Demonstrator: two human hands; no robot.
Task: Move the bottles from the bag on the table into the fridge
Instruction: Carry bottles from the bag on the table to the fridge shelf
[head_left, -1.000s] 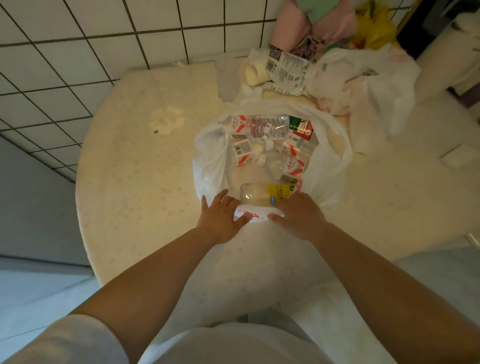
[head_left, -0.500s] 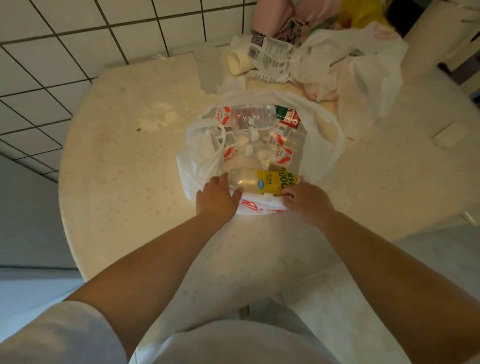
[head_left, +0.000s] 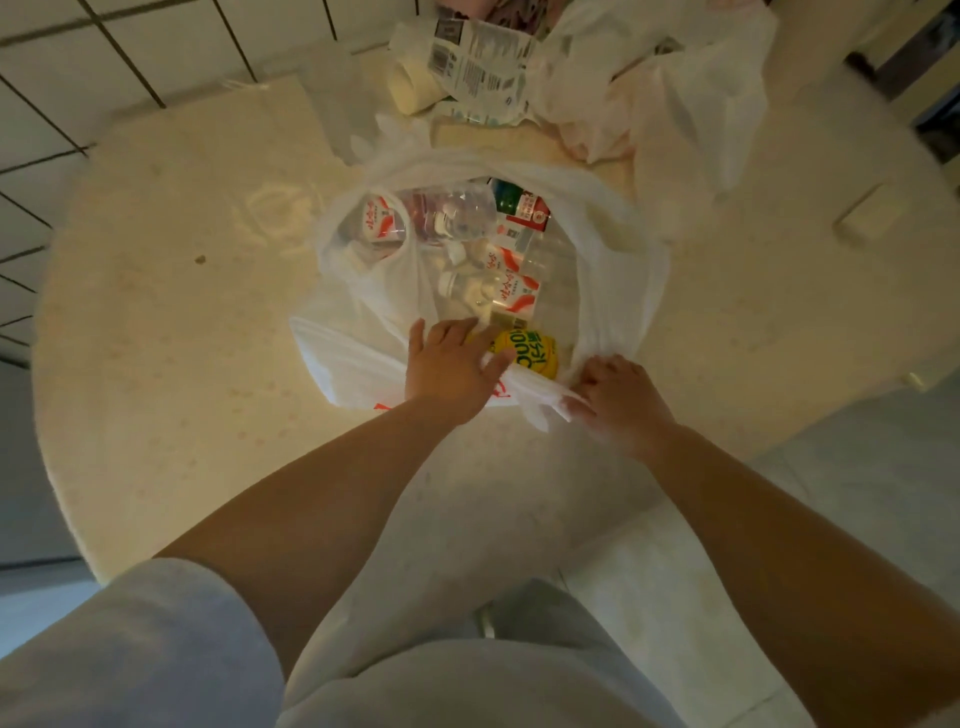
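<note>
A white plastic bag (head_left: 623, 244) lies open on the round table (head_left: 171, 332), holding several clear bottles with red-and-white labels (head_left: 511, 288) and one with a yellow label (head_left: 530, 353) at its near edge. My left hand (head_left: 449, 366) reaches into the bag's mouth and closes around the yellow-label bottle, fingers over it and thumb beside the label. My right hand (head_left: 618, 402) pinches the bunched near rim of the bag, just right of that bottle. The fridge is out of view.
Behind the bag lie a crumpled white plastic bag (head_left: 691, 88), a printed carton (head_left: 478, 57) and a pale cup (head_left: 413, 85) on its side. A small pale block (head_left: 865, 210) sits at the table's right. Tiled wall stands at the left.
My left hand moved from the bag's outer rim into the bag and onto the yellow-label bottle. My right hand shifted right and gathered the bag's rim. The camera moved closer.
</note>
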